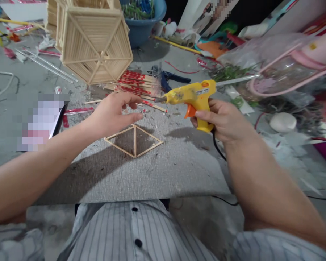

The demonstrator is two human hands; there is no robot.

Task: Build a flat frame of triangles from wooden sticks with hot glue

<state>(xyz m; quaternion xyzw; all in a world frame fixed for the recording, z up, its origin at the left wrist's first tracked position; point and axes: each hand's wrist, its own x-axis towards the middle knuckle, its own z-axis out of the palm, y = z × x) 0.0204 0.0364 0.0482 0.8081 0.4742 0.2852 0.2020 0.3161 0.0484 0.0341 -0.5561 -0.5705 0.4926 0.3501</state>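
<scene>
My right hand [222,121] is closed round the handle of a yellow glue gun [191,96] with an orange trigger; its nozzle points left, a clear glue stick pokes out of its back. My left hand [112,112] hovers with fingers stretched out and slightly apart, just above and left of a diamond frame of thin wooden sticks [134,140] lying on a grey mat [157,174]. Nothing is in that hand. A bundle of red-banded sticks [137,85] lies beyond the fingers.
A large hexagonal stick-built structure [93,43] stands at the back. Behind it is a blue basin [142,21]. Blue-handled pliers [171,78], a clear plastic bag [263,65], a white lump [282,121] and scraps litter the floor. A black cable [218,148] trails from the gun.
</scene>
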